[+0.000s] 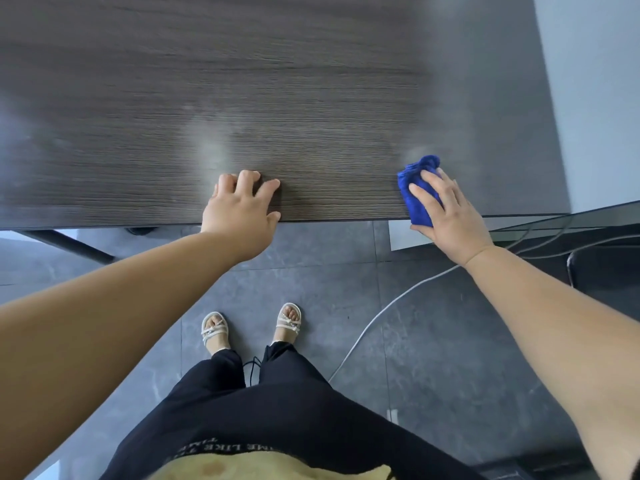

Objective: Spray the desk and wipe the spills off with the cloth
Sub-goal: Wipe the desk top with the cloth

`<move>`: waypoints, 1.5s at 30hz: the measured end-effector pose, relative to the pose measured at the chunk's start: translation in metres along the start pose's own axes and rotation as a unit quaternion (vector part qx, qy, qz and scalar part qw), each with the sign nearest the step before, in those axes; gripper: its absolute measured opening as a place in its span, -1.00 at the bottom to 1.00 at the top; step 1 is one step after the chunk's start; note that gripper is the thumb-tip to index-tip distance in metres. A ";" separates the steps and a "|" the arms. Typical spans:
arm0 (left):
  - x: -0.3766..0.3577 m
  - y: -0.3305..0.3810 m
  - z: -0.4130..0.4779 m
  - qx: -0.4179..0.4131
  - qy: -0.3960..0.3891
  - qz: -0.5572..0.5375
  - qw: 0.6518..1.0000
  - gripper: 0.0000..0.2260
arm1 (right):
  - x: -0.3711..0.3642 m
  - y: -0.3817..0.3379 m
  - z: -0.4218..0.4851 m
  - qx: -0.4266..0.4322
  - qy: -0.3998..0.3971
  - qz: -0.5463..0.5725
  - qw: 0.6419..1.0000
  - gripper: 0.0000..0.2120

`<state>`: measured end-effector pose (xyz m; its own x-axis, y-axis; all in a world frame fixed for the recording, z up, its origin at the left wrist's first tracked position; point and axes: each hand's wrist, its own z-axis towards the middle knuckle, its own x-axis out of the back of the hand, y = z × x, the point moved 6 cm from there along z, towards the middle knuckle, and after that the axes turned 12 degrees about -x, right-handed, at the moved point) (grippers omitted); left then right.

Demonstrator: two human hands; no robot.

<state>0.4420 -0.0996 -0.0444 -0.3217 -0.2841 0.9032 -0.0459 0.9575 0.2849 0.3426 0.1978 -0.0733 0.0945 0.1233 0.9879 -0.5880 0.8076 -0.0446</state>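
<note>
A dark wood-grain desk (277,98) fills the upper part of the head view, with pale hazy patches on its surface near the front. My right hand (450,216) holds a bunched blue cloth (417,188) against the desk's front edge at the right, fingers over it and thumb below the edge. My left hand (242,206) rests on the front edge near the middle, fingertips bent on the top, holding nothing. No spray bottle is in view.
Below the desk edge are a grey tiled floor (433,341), my sandalled feet and a grey cable (374,320) running right. A black desk leg (69,244) slants at the left. A white wall (595,98) borders the desk's right end.
</note>
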 end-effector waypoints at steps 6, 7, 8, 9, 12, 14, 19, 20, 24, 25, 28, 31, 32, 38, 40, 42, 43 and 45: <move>0.010 -0.028 -0.016 -0.012 0.075 -0.105 0.991 -0.57 | -0.006 -0.064 0.016 -0.002 0.008 -0.007 1.000 -0.18; 0.012 -0.039 -0.021 -0.004 0.091 -0.108 0.990 -0.58 | -0.007 -0.084 0.022 0.013 0.011 -0.002 1.000 -0.19; 0.016 -0.051 -0.027 0.010 0.110 -0.106 0.988 -0.60 | -0.009 -0.102 0.028 0.027 0.018 0.001 0.999 -0.19; 0.018 -0.065 -0.033 0.028 0.129 -0.100 0.986 -0.62 | -0.011 -0.121 0.033 0.040 0.021 0.005 0.999 -0.20; 0.023 -0.121 -0.058 0.107 0.170 -0.081 0.976 -0.64 | -0.018 -0.176 0.049 0.068 0.028 0.011 0.997 -0.22; 0.025 -0.165 -0.078 0.162 0.190 -0.080 0.965 -0.64 | -0.023 -0.210 0.059 0.079 0.019 0.013 0.997 -0.22; 0.032 -0.260 -0.124 0.243 0.204 -0.087 0.944 -0.60 | -0.031 -0.292 0.084 0.091 -0.006 0.009 0.996 -0.23; 0.034 -0.272 -0.131 0.250 0.205 -0.090 0.942 -0.59 | -0.032 -0.305 0.088 0.097 -0.009 0.005 0.995 -0.23; 0.042 -0.320 -0.156 0.276 0.216 -0.101 0.931 -0.55 | -0.042 -0.365 0.106 0.116 -0.019 0.014 0.993 -0.22; 0.043 -0.329 -0.160 0.277 0.215 -0.102 0.931 -0.54 | -0.044 -0.379 0.111 0.116 -0.023 0.017 0.993 -0.22; 0.046 -0.345 -0.169 0.249 0.210 -0.105 0.940 -0.53 | -0.048 -0.427 0.126 0.120 -0.024 0.027 0.992 -0.22; 0.051 -0.359 -0.181 0.210 0.222 -0.121 0.944 -0.54 | -0.050 -0.483 0.143 0.128 -0.044 0.036 0.990 -0.24; 0.052 -0.366 -0.185 0.212 0.228 -0.125 0.942 -0.52 | -0.051 -0.501 0.149 0.133 -0.061 0.039 0.988 -0.26; 0.053 -0.404 -0.206 0.240 0.260 -0.197 0.914 -0.45 | -0.054 -0.603 0.180 0.176 -0.109 0.060 0.977 -0.34; 0.055 -0.414 -0.213 0.246 0.299 -0.315 0.867 -0.45 | -0.058 -0.635 0.185 0.202 -0.161 0.040 0.965 -0.37; 0.058 -0.420 -0.214 0.240 0.324 -0.409 0.818 -0.45 | -0.058 -0.654 0.190 0.207 -0.177 0.044 0.961 -0.41; 0.059 -0.423 -0.216 0.238 0.325 -0.430 0.808 -0.45 | -0.057 -0.662 0.191 0.204 -0.175 0.059 0.961 -0.42; 0.060 -0.425 -0.217 0.228 0.316 -0.444 0.807 -0.46 | -0.055 -0.667 0.194 0.203 -0.181 0.081 0.959 -0.42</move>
<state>0.6470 -0.5342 -0.0418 0.5698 -0.6993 0.4316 -0.3820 0.2396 0.8926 0.5741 -0.4596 -0.0694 -0.2658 -0.0397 0.9632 -0.8431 0.4941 -0.2123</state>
